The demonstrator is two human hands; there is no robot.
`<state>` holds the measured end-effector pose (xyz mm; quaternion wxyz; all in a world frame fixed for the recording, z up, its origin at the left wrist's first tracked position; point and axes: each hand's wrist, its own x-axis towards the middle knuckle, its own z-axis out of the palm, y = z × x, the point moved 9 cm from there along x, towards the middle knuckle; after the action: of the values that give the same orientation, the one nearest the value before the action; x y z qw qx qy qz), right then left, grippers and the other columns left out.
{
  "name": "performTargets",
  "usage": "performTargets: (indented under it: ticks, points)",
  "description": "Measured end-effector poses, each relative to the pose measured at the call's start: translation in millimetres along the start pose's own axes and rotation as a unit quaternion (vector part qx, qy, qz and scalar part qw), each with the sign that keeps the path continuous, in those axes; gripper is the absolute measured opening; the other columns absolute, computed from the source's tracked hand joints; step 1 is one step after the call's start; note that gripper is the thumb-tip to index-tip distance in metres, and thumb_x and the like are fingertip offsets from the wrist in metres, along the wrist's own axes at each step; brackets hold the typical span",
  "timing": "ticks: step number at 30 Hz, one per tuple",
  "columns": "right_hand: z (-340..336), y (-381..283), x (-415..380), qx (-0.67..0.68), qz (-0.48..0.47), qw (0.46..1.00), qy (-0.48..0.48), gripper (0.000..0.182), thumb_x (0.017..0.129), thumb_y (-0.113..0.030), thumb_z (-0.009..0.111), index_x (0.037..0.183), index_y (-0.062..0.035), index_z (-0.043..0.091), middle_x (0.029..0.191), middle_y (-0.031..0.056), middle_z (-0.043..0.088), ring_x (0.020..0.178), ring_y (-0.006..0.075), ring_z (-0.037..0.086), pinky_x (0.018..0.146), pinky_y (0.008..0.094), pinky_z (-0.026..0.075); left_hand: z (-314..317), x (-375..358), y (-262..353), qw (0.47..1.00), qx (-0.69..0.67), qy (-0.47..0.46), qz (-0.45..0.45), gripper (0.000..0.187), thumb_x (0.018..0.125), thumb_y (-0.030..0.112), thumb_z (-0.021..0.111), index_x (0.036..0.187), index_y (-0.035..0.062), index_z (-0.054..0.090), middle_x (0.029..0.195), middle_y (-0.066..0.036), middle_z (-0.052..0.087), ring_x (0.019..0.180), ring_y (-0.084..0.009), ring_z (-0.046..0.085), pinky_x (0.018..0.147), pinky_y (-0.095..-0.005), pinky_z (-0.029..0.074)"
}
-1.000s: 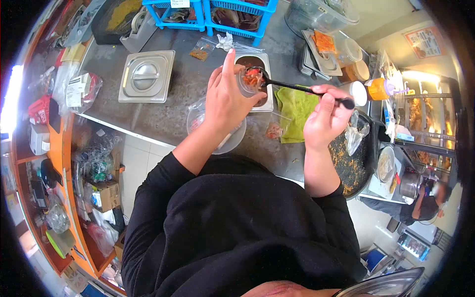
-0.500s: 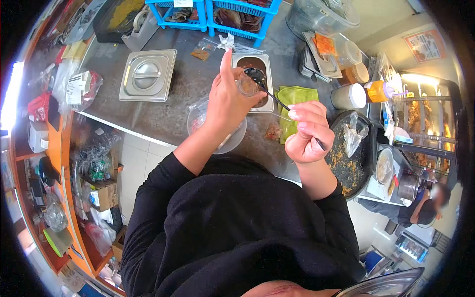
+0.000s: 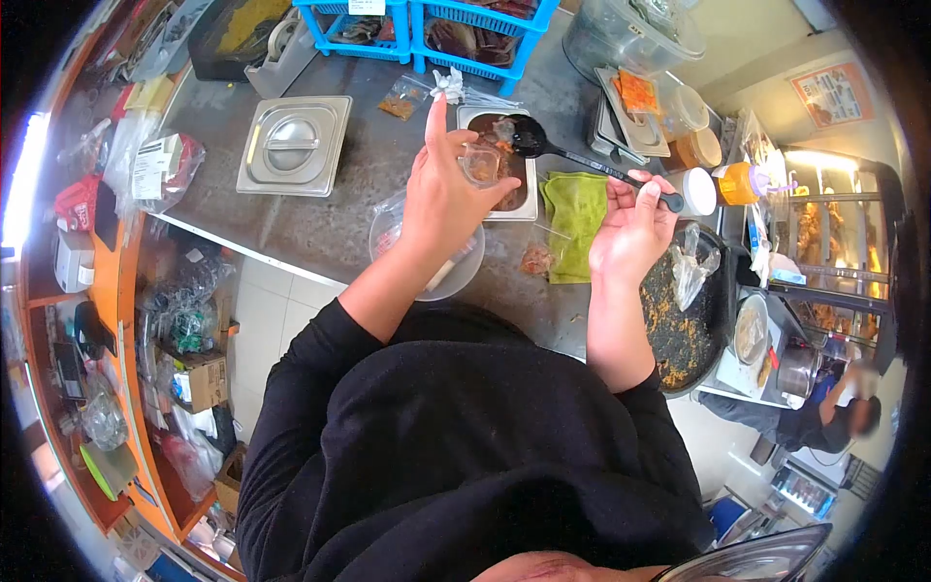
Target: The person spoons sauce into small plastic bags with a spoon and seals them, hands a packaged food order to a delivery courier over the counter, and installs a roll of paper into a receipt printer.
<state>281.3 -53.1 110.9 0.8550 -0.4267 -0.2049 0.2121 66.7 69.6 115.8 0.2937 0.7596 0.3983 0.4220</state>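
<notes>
My left hand (image 3: 438,199) pinches a small clear plastic cup (image 3: 480,165) between thumb and fingers, index finger pointing up. Behind the cup lies a steel food pan (image 3: 527,206) with dark reddish-brown sauce (image 3: 511,197) in it. My right hand (image 3: 632,231), palm turned up, grips the end of a black spoon (image 3: 582,160). The spoon's bowl is over the pan's right side, away from the cup. Below my left wrist sits a clear plastic bowl (image 3: 465,272). A green cloth (image 3: 574,228) lies left of my right hand, with a small filled plastic bag (image 3: 535,259) beside it.
A lidded steel pan (image 3: 293,145) stands at the left. Blue baskets (image 3: 470,63) are at the back, near crumpled white tissue (image 3: 447,85). To the right are a white-lidded jar (image 3: 697,192) and a crumb-covered black tray (image 3: 684,339). Another person (image 3: 834,419) is at far right.
The spoon's bowl has moved from over the cup to the pan's right side. My right hand has shifted up and right and turned palm up. My left hand stays nearly in place.
</notes>
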Motion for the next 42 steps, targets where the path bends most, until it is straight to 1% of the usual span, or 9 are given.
performTargets:
  ticks: [5, 7, 10, 13, 17, 20, 22, 30, 42]
  points:
    - [1.7, 17.0, -11.4, -0.207, -0.070, 0.968, -0.120, 0.012, 0.092, 0.001, 0.051, 0.103, -0.0043, 0.051, 0.100, 0.0133, 0.063, 0.093, 0.0225, 0.063, 0.086, 0.0363, 0.051, -10.4, -0.5, 0.6, 1.000, 0.030, 0.007, 0.006, 0.120, 0.060, 0.025, 0.088, 0.146, 0.0076, 0.006, 0.108, -0.017, 0.060, 0.096, -0.0287, 0.061, 0.082, -0.0409, 0.050]
    - [35.1, 39.2, -33.7, -0.360, -0.118, 0.855, -0.354, 0.018, 0.084, 0.008, 0.055, 0.099, -0.0018, 0.055, 0.101, 0.0113, 0.064, 0.098, 0.0213, 0.061, 0.088, 0.0359, 0.049, -15.5, -0.4, 8.7, 0.999, 0.020, 0.021, 0.021, 0.116, 0.060, 0.023, 0.088, 0.145, 0.0043, 0.012, 0.104, -0.013, 0.060, 0.091, -0.0279, 0.060, 0.084, -0.0413, 0.047]
    - [68.1, 28.7, -55.9, -0.411, -0.126, 0.818, -0.382, 0.021, 0.076, 0.009, 0.059, 0.095, -0.0008, 0.059, 0.099, 0.0100, 0.065, 0.101, 0.0209, 0.060, 0.089, 0.0365, 0.047, -17.3, -2.7, 22.7, 1.000, 0.009, 0.018, 0.019, 0.114, 0.059, 0.023, 0.088, 0.144, 0.0025, 0.016, 0.103, -0.011, 0.059, 0.088, -0.0261, 0.059, 0.082, -0.0407, 0.046]
    - [83.4, 24.7, -58.0, -0.394, -0.126, 0.850, -0.325, 0.019, 0.079, 0.005, 0.062, 0.096, -0.0012, 0.059, 0.095, 0.0082, 0.066, 0.096, 0.0180, 0.061, 0.085, 0.0326, 0.049, -17.2, -6.8, 34.9, 1.000, -0.027, -0.009, 0.000, 0.116, 0.058, 0.024, 0.089, 0.145, 0.0029, 0.015, 0.106, -0.012, 0.058, 0.090, -0.0251, 0.059, 0.081, -0.0399, 0.047]
    - [55.5, 59.2, -49.2, -0.200, 0.116, 0.940, -0.252, 0.016, 0.084, 0.002, 0.063, 0.099, -0.0005, 0.058, 0.094, 0.0066, 0.066, 0.087, 0.0124, 0.062, 0.077, 0.0259, 0.050, -24.1, -5.1, 32.5, 0.993, -0.118, 0.011, 0.004, 0.101, 0.065, 0.017, 0.086, 0.142, -0.0001, 0.024, 0.108, -0.012, 0.059, 0.090, -0.0212, 0.062, 0.077, -0.0358, 0.051]
    - [56.5, 47.2, -46.9, -0.107, 0.177, 0.956, -0.208, 0.011, 0.087, 0.001, 0.062, 0.098, 0.0007, 0.059, 0.092, 0.0069, 0.066, 0.082, 0.0108, 0.063, 0.073, 0.0232, 0.051, 20.7, -19.2, -0.7, 0.864, -0.414, -0.196, -0.210, 0.066, 0.075, 0.010, 0.079, 0.129, -0.0046, 0.044, 0.103, -0.011, 0.064, 0.087, -0.0147, 0.064, 0.071, -0.0298, 0.053]
    - [57.0, 38.0, -47.7, -0.059, 0.164, 0.968, -0.182, 0.010, 0.088, 0.000, 0.063, 0.097, 0.0020, 0.060, 0.090, 0.0079, 0.067, 0.080, 0.0117, 0.063, 0.073, 0.0233, 0.051, 19.5, -25.0, 4.0, 0.880, -0.375, -0.212, -0.201, 0.030, 0.084, 0.007, 0.070, 0.109, -0.0058, 0.060, 0.092, -0.008, 0.068, 0.081, -0.0091, 0.063, 0.065, -0.0234, 0.053]
    - [47.8, 19.7, -56.8, -0.092, 0.136, 0.966, -0.199, 0.013, 0.087, -0.004, 0.066, 0.097, 0.0036, 0.064, 0.088, 0.0079, 0.068, 0.080, 0.0109, 0.063, 0.073, 0.0237, 0.051, 6.2, -31.1, 12.3, 0.898, -0.394, -0.118, -0.157, 0.017, 0.090, 0.008, 0.064, 0.103, -0.0028, 0.063, 0.083, -0.004, 0.068, 0.072, -0.0053, 0.060, 0.064, -0.0201, 0.049]
    - [48.4, 2.5, -85.4, -0.135, 0.154, 0.949, -0.239, 0.012, 0.087, -0.003, 0.065, 0.097, 0.0038, 0.066, 0.091, 0.0070, 0.068, 0.084, 0.0090, 0.063, 0.073, 0.0206, 0.049, 3.6, -49.6, 32.9, 0.911, -0.359, -0.171, -0.106, 0.012, 0.090, 0.008, 0.063, 0.099, -0.0001, 0.064, 0.081, 0.001, 0.064, 0.069, -0.0008, 0.054, 0.061, -0.0164, 0.043]
